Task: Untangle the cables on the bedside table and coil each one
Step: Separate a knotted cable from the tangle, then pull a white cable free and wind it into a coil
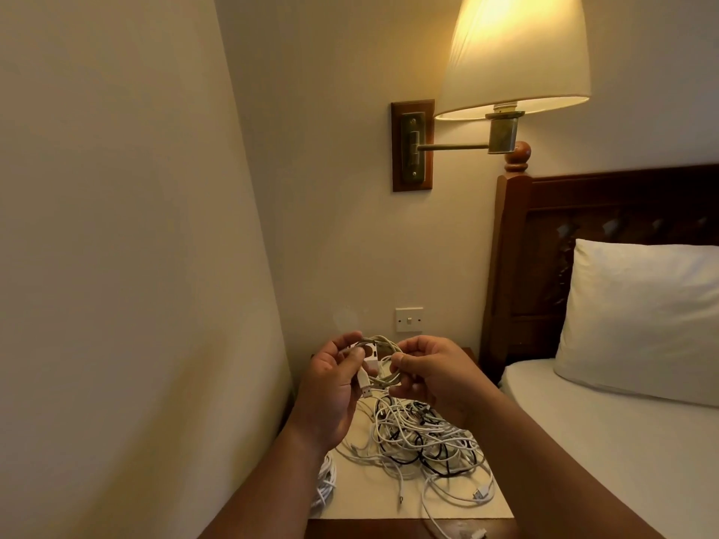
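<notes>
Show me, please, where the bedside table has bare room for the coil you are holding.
The held coil could go on the table top's front-left patch, bordered by the white coil at the left edge and the tangle behind and to its right. The middle and right are crowded with cables; the back is hidden.

The person's left hand (330,387) and right hand (435,377) are both showing bare, uncovered from fingertips to wrist. A pale, short nail is showing on the left thumb (356,354). The left forearm (272,488) and the right forearm (544,461) are likewise showing bare along all of their visible length, down to the bottom edge of the view. Warm yellowish light is falling across the upper surfaces of the hands and forearms, while their lower sides are sitting in darker shadow.
</notes>
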